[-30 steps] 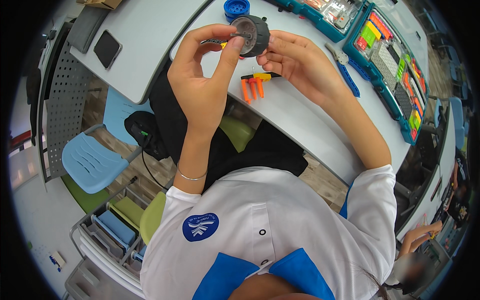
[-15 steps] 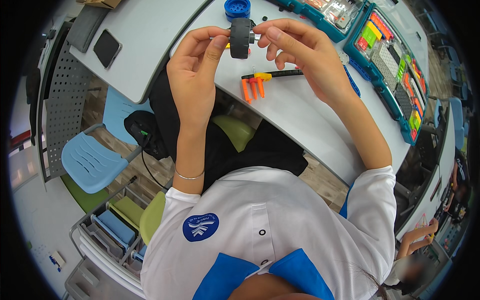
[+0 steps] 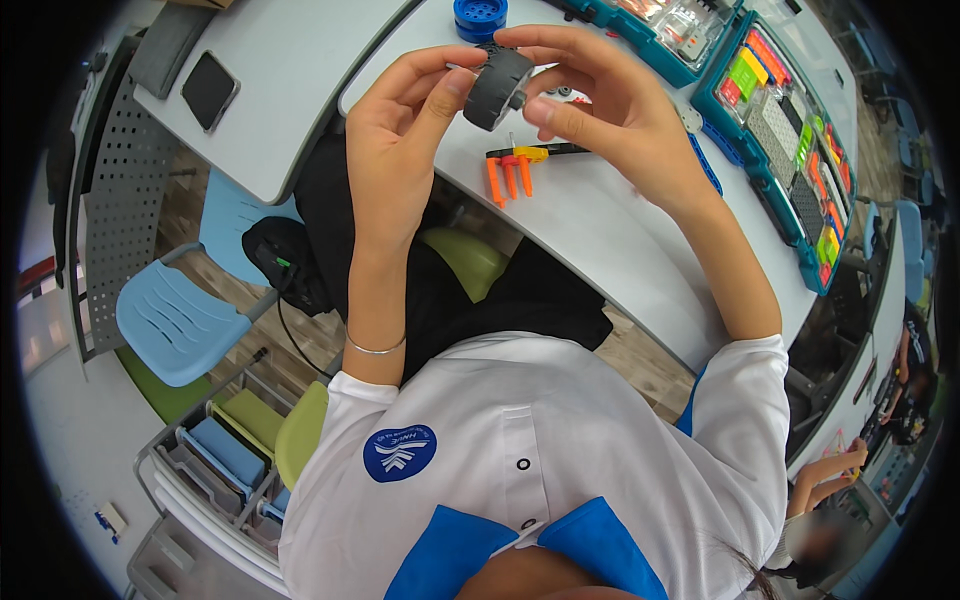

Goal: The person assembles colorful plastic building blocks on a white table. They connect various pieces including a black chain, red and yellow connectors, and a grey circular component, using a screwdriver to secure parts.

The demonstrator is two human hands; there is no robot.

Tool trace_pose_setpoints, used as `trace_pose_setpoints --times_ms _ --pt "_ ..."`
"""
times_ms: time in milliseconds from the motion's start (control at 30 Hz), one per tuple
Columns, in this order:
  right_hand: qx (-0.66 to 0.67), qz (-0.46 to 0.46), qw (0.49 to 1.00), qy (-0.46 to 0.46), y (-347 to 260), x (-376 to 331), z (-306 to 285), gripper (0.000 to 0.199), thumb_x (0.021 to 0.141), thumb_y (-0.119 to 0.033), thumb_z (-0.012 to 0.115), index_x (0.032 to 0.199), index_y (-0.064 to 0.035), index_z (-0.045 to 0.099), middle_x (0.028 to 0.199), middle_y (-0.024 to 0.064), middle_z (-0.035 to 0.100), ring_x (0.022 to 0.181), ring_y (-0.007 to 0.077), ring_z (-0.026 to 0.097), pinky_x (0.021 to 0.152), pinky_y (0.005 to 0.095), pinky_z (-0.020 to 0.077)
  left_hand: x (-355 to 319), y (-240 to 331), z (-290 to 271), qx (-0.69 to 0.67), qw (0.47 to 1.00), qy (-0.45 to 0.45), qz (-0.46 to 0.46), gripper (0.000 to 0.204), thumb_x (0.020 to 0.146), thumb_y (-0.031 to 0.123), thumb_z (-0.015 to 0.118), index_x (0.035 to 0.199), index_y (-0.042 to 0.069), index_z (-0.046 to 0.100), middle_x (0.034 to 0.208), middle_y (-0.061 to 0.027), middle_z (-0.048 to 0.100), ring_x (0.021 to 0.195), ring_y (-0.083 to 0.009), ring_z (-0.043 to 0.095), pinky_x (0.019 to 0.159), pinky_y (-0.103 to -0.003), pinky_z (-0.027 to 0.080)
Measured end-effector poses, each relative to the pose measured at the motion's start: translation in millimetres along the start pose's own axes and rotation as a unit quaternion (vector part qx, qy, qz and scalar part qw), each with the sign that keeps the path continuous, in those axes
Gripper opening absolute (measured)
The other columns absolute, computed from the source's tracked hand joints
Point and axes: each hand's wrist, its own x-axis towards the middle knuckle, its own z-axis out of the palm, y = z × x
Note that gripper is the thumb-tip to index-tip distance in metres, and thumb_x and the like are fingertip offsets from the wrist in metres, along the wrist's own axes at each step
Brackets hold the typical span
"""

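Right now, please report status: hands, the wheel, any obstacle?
Left hand and right hand both grip black wheel. Wheel held above table. Nothing blocking.

One black wheel (image 3: 497, 87), three orange pegs (image 3: 508, 176), two teal trays (image 3: 790, 120).

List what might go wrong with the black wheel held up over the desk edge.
1. The black wheel is pinched only by fingertips of the left hand and right hand; it may slip and roll off the white desk.
2. The orange pegs lie near the desk edge, so a dropped wheel or a lowered wrist might knock them to the floor.
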Motion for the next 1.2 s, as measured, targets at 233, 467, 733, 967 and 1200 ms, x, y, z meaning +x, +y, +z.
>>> trace_pose_setpoints --times_ms 233,467,733,967,1200 --pt "0.0 -0.042 0.999 -0.001 3.1 1.2 1.7 0.047 0.084 -0.019 0.082 0.125 -0.0054 0.064 0.118 0.0045 0.064 0.11 0.0151 0.061 0.082 0.0297 0.0564 0.3 -3.1 0.1 -0.084 0.994 -0.048 -0.055 0.031 0.102 0.016 0.061 0.127 -0.002 0.063 0.104 -0.0109 0.074 0.096 -0.0103 0.065 0.089 -0.027 0.049" --pt "-0.105 -0.042 0.994 0.008 0.4 -2.7 1.0 0.042 0.085 -0.011 0.08 0.121 -0.0042 0.059 0.117 0.0057 0.062 0.113 0.0168 0.062 0.086 0.0317 0.0546 -0.4 -6.0 -2.2 -0.137 0.983 -0.041 -0.112 0.037 0.102 0.025 0.061 0.128 -0.001 0.06 0.112 -0.0102 0.07 0.1 -0.0123 0.064 0.09 -0.029 0.049" --pt "-0.15 -0.031 0.988 0.009 -2.5 -3.0 -3.3 0.042 0.082 -0.021 0.084 0.117 -0.0041 0.066 0.11 0.0042 0.067 0.102 0.0148 0.064 0.082 0.03 0.0548 -9.6 -8.5 5.9 -0.082 0.992 -0.093 -0.013 0.045 0.086 0.009 0.079 0.126 -0.002 0.06 0.113 -0.0096 0.067 0.104 -0.0157 0.063 0.091 -0.032 0.05" --pt "-0.082 -0.024 0.994 -0.068 -3.3 11.5 -53.1 0.032 0.098 -0.026 0.066 0.118 -0.0012 0.068 0.108 0.0087 0.069 0.098 0.018 0.067 0.084 0.0315 0.0554 -15.1 -6.8 3.0 -0.12 0.99 -0.039 -0.059 0.041 0.085 0.004 0.079 0.121 -0.006 0.062 0.114 -0.0107 0.067 0.106 -0.0154 0.062 0.094 -0.031 0.049" --pt "-0.422 0.03 0.906 0.026 34.6 12.5 -64.0 0.029 0.089 -0.025 0.077 0.109 -0.0059 0.072 0.104 0.0059 0.072 0.097 0.0172 0.068 0.083 0.0315 0.0534 -23.2 -26.1 -13.5 -0.139 0.989 -0.017 -0.044 0.055 0.087 0.023 0.066 0.13 -0.008 0.051 0.115 -0.0194 0.063 0.111 -0.0318 0.064 0.098 -0.043 0.052"
